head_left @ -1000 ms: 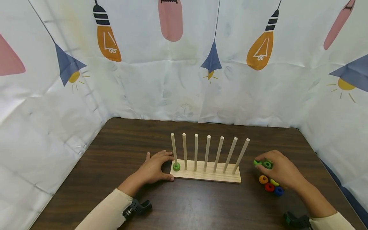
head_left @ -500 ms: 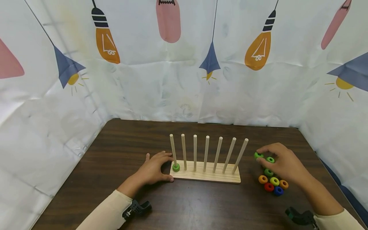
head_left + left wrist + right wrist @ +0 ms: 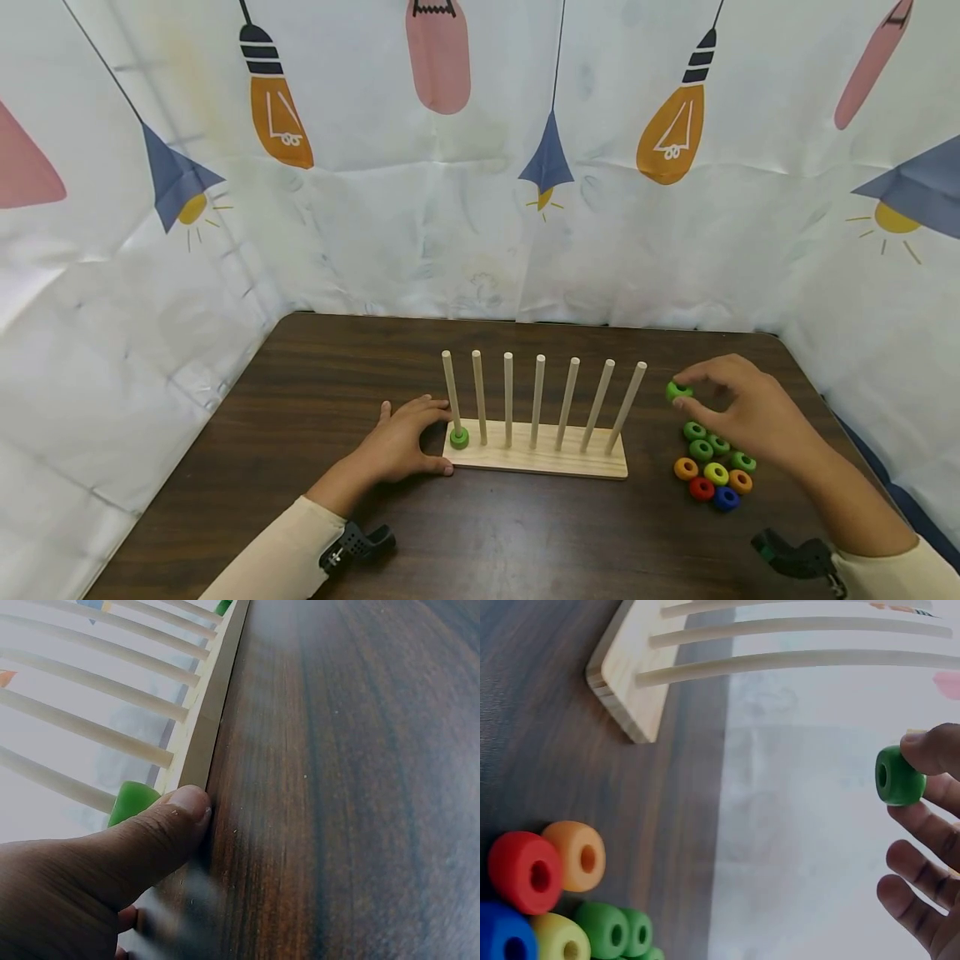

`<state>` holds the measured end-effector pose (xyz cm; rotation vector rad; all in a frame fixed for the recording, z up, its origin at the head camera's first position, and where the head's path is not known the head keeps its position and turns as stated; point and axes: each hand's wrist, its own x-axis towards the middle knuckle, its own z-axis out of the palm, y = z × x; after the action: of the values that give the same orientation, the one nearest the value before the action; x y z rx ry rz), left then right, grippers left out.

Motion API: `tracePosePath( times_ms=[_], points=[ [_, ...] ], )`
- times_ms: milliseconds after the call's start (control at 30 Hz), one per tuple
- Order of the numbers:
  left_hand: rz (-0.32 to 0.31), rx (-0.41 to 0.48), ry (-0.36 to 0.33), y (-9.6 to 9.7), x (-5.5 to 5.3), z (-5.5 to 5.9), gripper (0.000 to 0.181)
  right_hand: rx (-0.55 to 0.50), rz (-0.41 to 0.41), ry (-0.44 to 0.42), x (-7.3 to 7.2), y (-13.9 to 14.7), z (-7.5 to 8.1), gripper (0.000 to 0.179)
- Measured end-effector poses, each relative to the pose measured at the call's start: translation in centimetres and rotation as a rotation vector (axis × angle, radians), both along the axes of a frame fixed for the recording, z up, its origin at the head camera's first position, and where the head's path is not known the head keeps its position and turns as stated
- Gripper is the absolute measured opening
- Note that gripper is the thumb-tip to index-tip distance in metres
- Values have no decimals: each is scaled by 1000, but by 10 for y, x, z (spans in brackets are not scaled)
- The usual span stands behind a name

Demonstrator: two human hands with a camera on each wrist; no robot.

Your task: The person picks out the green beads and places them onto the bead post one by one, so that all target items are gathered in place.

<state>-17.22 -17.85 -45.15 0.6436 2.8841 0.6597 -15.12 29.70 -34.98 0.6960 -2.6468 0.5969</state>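
A pale wooden peg board with several upright pegs stands mid-table. One green bead sits low on its leftmost peg. My left hand grips the board's left end, thumb at the front corner and fingers toward the back; in the left wrist view the thumb presses the base edge beside that bead. My right hand pinches another green bead between thumb and fingertips, raised off the table to the right of the board. Its other fingers are spread, in the right wrist view.
Below the right hand lies a cluster of loose beads: several green ones, a yellow one, two orange ones, a red one and a blue one. A printed white sheet hangs behind the dark table.
My right hand has lifted a green bead up and away from the cluster, uncovering more beads beneath. My left hand and the peg board have stayed in place.
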Motion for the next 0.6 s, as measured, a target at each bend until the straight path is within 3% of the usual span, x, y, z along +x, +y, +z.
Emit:
tracePosePath(
  times_ms=[267,600],
  points=[
    [1,-8,-2,0,0,0,74,-13,-11,7,4,-3,17,34],
    [1,-8,-2,0,0,0,74,-42,97,112,-1,-6,31,44]
  ],
)
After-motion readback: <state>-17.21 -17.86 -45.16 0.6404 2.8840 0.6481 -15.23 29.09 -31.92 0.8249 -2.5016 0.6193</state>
